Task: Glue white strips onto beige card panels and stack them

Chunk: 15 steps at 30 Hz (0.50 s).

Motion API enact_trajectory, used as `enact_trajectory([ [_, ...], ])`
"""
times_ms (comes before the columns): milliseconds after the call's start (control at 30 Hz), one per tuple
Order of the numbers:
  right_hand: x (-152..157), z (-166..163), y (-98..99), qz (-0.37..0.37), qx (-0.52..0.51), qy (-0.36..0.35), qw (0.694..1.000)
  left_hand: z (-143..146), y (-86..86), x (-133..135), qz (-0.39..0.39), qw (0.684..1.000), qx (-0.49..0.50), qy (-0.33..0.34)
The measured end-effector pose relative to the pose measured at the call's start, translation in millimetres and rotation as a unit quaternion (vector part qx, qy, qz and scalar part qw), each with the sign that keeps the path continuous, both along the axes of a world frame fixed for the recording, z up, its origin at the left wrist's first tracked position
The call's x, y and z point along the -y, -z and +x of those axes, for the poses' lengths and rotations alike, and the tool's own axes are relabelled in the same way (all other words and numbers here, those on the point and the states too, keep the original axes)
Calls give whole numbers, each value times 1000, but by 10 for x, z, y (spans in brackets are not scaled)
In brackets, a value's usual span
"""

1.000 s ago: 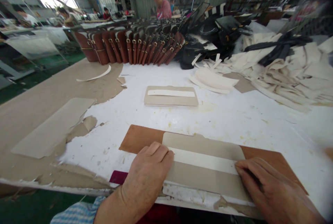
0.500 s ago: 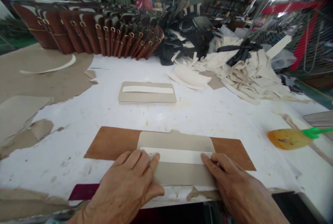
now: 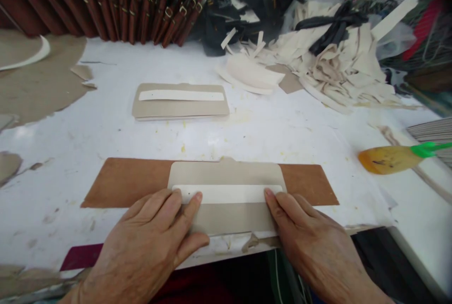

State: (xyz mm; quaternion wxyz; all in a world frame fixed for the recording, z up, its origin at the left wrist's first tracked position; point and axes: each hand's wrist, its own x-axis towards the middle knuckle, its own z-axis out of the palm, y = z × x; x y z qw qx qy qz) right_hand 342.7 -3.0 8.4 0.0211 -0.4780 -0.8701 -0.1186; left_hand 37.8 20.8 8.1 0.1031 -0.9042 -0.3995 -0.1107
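At the near edge of the table, a beige panel with rounded corners lies across a brown leather strip. A white strip runs lengthwise on the panel. My left hand lies over the panel's left part, fingers stretched out, fingertips pressing on the strip's left end. My right hand rests at the other end, its index fingertip on the strip and the other fingers extended beside it. Neither hand grips anything. Farther back lies a small stack of matching beige panels, a white strip on top.
A yellow bottle with a green nozzle lies at the right. Brown buckled leather pieces stand in a row at the back left. Cream scraps are heaped at the back right. A dark purple piece lies near my left forearm.
The view has tilted down and shifted, so the table's far items sit higher in the picture. Both hands keep nearly the same place on the white strip and panel.
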Motion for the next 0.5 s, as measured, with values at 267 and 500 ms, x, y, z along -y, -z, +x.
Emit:
enact_trajectory([
  [267, -131, 87, -26, -88, -173, 43, 980, -170, 46, 104, 18, 998, 58, -9],
  [500, -140, 169, 117, 4, -262, 99, 960, -326, 107, 278, 33, 987, 107, -119],
])
